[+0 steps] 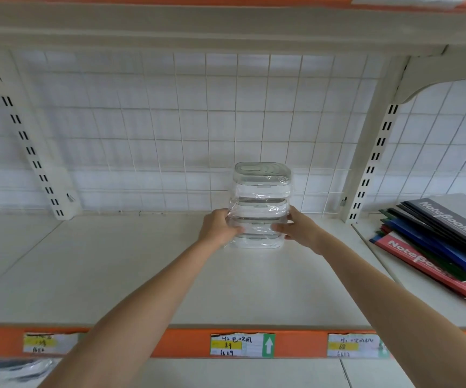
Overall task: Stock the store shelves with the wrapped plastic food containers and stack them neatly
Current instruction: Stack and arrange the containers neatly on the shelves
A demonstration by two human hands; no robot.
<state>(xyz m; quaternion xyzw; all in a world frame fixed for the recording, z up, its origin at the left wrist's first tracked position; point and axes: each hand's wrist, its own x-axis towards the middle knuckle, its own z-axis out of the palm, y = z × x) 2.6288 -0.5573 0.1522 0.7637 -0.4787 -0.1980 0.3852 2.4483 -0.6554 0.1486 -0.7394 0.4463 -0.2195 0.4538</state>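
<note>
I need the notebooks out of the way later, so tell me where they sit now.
In the head view the notebooks lie fanned on the neighbouring shelf bay at the far right, beyond the slotted upright, right of the container stack.

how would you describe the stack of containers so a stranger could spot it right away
Find the wide cream shelf backed by a white wire grid. Right of its middle, both hands grip a stack of clear wrapped containers with grey-green lids. It is the only see-through, upright item; the notebooks far right lie flat and dark.
</note>
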